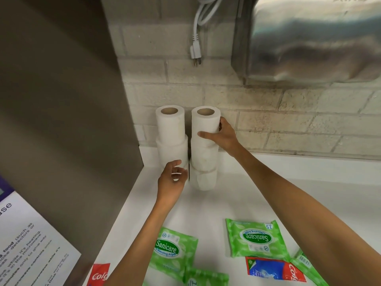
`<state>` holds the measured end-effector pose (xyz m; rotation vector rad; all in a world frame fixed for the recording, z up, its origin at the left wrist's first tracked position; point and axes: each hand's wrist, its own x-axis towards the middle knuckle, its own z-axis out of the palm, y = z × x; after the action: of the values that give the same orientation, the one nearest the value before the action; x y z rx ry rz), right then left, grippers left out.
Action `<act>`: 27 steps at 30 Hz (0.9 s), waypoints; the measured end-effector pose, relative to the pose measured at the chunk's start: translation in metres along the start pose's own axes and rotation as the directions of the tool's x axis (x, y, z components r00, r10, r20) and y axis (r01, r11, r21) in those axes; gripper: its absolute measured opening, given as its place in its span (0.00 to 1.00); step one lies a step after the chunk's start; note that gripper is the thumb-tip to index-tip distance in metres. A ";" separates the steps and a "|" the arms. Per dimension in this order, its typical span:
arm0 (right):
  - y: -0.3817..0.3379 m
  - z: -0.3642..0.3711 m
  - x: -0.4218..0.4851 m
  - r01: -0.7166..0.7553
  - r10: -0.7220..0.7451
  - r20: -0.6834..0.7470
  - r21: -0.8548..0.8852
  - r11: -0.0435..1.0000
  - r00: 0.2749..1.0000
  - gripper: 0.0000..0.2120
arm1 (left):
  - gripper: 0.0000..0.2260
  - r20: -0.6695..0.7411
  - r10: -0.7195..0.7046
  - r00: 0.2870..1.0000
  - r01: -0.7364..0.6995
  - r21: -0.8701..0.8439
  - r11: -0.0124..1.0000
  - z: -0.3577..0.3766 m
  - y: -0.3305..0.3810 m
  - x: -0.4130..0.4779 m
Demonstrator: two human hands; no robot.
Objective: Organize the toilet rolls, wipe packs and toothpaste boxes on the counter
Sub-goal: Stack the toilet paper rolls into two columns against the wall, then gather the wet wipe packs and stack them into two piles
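Observation:
Two stacks of white toilet rolls stand against the brick wall at the back left of the white counter [257, 193]. My right hand [223, 134] grips the top roll [205, 120] of the right stack, thumb in front, fingers behind. The left stack [171, 137] stands beside it. My left hand [172, 178] is curled round that stack's bottom roll, which it mostly hides. Green Sanicare wipe packs lie near the front: one [173, 252] by my left forearm, one [255, 238] to the right. A red Colgate toothpaste box [274, 269] lies at the front right, and another toothpaste box [99, 275] at the front left edge.
A steel appliance side [61, 100] walls off the left, with a printed notice [31, 240] on it. A metal hand dryer [309, 38] hangs on the wall at the upper right, and a white power cord with plug [195, 44] dangles above the rolls.

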<state>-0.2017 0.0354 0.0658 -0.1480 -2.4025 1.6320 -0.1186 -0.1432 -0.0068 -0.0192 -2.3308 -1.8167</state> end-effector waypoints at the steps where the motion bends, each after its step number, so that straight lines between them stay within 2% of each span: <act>1: 0.001 -0.001 -0.002 0.008 -0.008 0.002 0.016 1.000 1.000 0.42 | 0.12 0.002 -0.007 1.000 0.007 0.002 1.000 0.001 0.000 0.000; 6: 0.010 -0.008 -0.020 -0.038 0.040 -0.043 0.054 0.998 0.998 0.49 | 0.13 0.019 -0.025 0.999 0.025 0.029 0.999 0.006 0.000 -0.005; 8: 0.018 -0.013 -0.034 -0.050 0.058 -0.099 0.087 0.995 0.993 0.47 | 0.13 0.034 -0.036 0.999 0.035 0.039 0.999 0.009 0.001 -0.009; 11: 0.031 -0.024 -0.061 -0.073 0.095 -0.142 0.153 0.986 0.985 0.39 | 0.13 0.060 -0.065 0.996 0.062 0.051 0.997 0.014 0.003 -0.018; 16: 0.063 -0.053 -0.108 -0.208 0.207 -0.020 -0.017 0.978 0.978 0.20 | 0.13 0.170 -0.103 0.980 0.089 0.085 0.992 0.032 0.000 -0.045; 21: 0.089 -0.087 -0.156 -0.284 0.293 0.038 -0.149 0.947 0.955 0.19 | 0.14 0.323 -0.147 0.935 0.093 0.178 0.980 0.052 -0.001 -0.078; 27: 0.109 -0.115 -0.196 -0.303 0.349 0.132 -0.282 0.910 0.928 0.20 | 0.16 0.484 -0.243 0.841 0.080 0.333 0.940 0.065 -0.005 -0.125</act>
<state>0.0111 0.1387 -0.0211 -0.4956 -2.8521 1.5043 -0.0058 -0.0685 -0.0458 -0.3187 -3.0576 -1.6564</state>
